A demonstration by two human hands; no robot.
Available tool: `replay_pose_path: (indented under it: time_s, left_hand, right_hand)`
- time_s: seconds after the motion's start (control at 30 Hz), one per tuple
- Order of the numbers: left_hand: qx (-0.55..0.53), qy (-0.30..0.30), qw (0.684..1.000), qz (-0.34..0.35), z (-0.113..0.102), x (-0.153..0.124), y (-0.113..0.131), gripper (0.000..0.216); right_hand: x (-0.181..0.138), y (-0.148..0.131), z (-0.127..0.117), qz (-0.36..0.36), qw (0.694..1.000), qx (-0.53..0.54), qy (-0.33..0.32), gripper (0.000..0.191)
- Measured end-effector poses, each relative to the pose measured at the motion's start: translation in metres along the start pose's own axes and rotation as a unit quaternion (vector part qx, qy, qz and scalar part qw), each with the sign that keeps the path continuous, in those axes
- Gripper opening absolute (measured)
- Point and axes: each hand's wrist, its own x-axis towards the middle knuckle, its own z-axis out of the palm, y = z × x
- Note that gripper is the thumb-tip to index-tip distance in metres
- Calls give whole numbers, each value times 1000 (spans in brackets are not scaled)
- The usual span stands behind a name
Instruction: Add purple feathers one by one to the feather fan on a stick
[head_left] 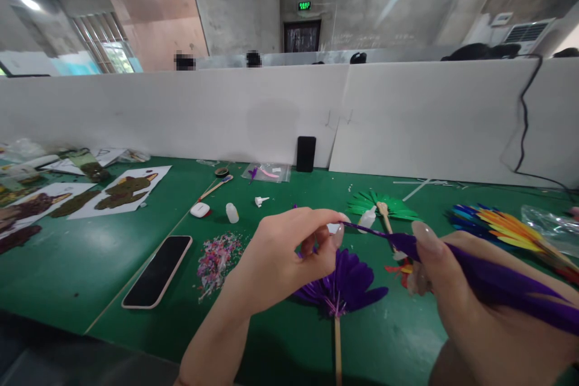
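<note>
A long purple feather stretches between my two hands above the table. My left hand pinches its thin end between thumb and forefinger. Further along, my right hand grips the broad part under its thumb, and the feather runs back across that hand to the right edge. Below and partly behind my left hand lies a fan of purple feathers fixed on a wooden stick. Just beyond my hands are a small white bottle and a green feather fan on a stick.
Left of my hands lie a phone, a heap of colourful bits, a small bottle and a white case. Blue and orange feathers lie at right. A black phone leans on the white partition.
</note>
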Motion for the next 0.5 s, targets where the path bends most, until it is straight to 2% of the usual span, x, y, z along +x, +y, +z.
replay_pose_path:
  time_s: [0.33,0.5]
  left_hand:
    - [52,20,997,56,3,0,-1,21]
    - [73,42,993,86,4,0,-4,22]
  right_hand:
    - [-3,-3,-2,22,1000,1,-20,39]
    - [-4,-7,2,23,999,31,-3,32]
